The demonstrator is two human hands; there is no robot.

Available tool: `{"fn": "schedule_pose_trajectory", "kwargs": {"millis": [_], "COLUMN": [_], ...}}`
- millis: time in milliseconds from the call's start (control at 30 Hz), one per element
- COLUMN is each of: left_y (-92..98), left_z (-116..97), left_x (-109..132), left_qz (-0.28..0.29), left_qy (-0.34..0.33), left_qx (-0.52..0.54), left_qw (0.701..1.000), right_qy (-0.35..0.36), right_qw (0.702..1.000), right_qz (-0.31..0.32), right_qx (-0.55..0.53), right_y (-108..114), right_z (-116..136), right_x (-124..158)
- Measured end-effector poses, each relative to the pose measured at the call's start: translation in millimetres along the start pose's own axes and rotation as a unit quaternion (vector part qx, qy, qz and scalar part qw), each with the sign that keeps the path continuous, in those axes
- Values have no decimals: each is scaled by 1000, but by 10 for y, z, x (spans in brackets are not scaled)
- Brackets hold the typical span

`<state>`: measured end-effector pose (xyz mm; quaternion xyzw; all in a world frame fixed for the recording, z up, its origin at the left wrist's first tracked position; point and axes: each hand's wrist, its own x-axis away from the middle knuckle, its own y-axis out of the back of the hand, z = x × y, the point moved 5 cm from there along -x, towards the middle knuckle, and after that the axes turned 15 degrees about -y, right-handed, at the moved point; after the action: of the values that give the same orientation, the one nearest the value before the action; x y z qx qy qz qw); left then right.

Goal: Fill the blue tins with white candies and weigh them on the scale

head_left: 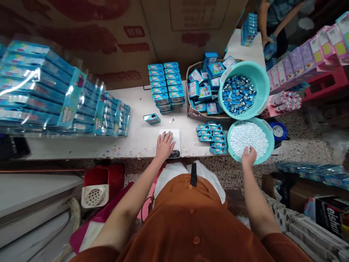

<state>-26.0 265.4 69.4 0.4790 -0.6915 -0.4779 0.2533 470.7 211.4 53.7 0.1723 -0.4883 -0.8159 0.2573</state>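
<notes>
My left hand [164,145] lies over a small white scale [176,136], its fingers stretched out and apart. A bit of blue shows by the fingertips; what it belongs to is mostly hidden. To the right, my right hand [249,158] reaches over the near rim of a turquoise basin [270,147], fingers curled at the white pellets [247,134] inside. Left of that basin stand several small blue boxes [205,133] with round dark holes in their tops. A single blue box [152,118] stands beyond the scale, to its left.
A second turquoise basin [265,78] of shiny blue-and-silver pieces [240,95] rests partly on a carton of blue boxes [205,92]. Stacked boxes [167,85] stand at the back. Plastic-wrapped packs [46,91] fill the left. Another person's hands [268,42] hold something blue at top right.
</notes>
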Motion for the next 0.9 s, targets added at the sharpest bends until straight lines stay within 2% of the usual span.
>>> {"fn": "schedule_pose_trajectory", "kwargs": {"millis": [67, 167, 300, 467, 633, 733, 833, 900], "left_y": [-39, -52, -7, 152, 274, 303, 308, 311], "left_z": [7, -4, -83, -137, -166, -225, -267, -262], "left_x": [28, 124, 202, 383, 742, 949, 1125, 1226], "left_qz": [1, -12, -47, -110, -141, -147, -150, -154], "left_qy": [15, 41, 90, 173, 236, 251, 259, 261], "left_qx": [-19, -32, -48, -80, -94, -98, -85, -77], "left_qw": [1000, 999, 994, 975, 957, 952, 950, 950], "right_qy": [17, 56, 80, 100, 53, 13, -65, -131], "right_qw": [999, 996, 992, 987, 978, 981, 992, 991], "right_qz": [4, 14, 21, 59, 111, 104, 49, 37], "right_qx": [38, 74, 91, 110, 170, 166, 97, -21], "right_y": [-36, -119, -203, -279, -341, -304, -167, -68], "right_z": [-132, -174, -148, -169, -202, -207, -206, -172], "right_x": [-238, -398, -381, -341, -388, -438, -550, -636]}}
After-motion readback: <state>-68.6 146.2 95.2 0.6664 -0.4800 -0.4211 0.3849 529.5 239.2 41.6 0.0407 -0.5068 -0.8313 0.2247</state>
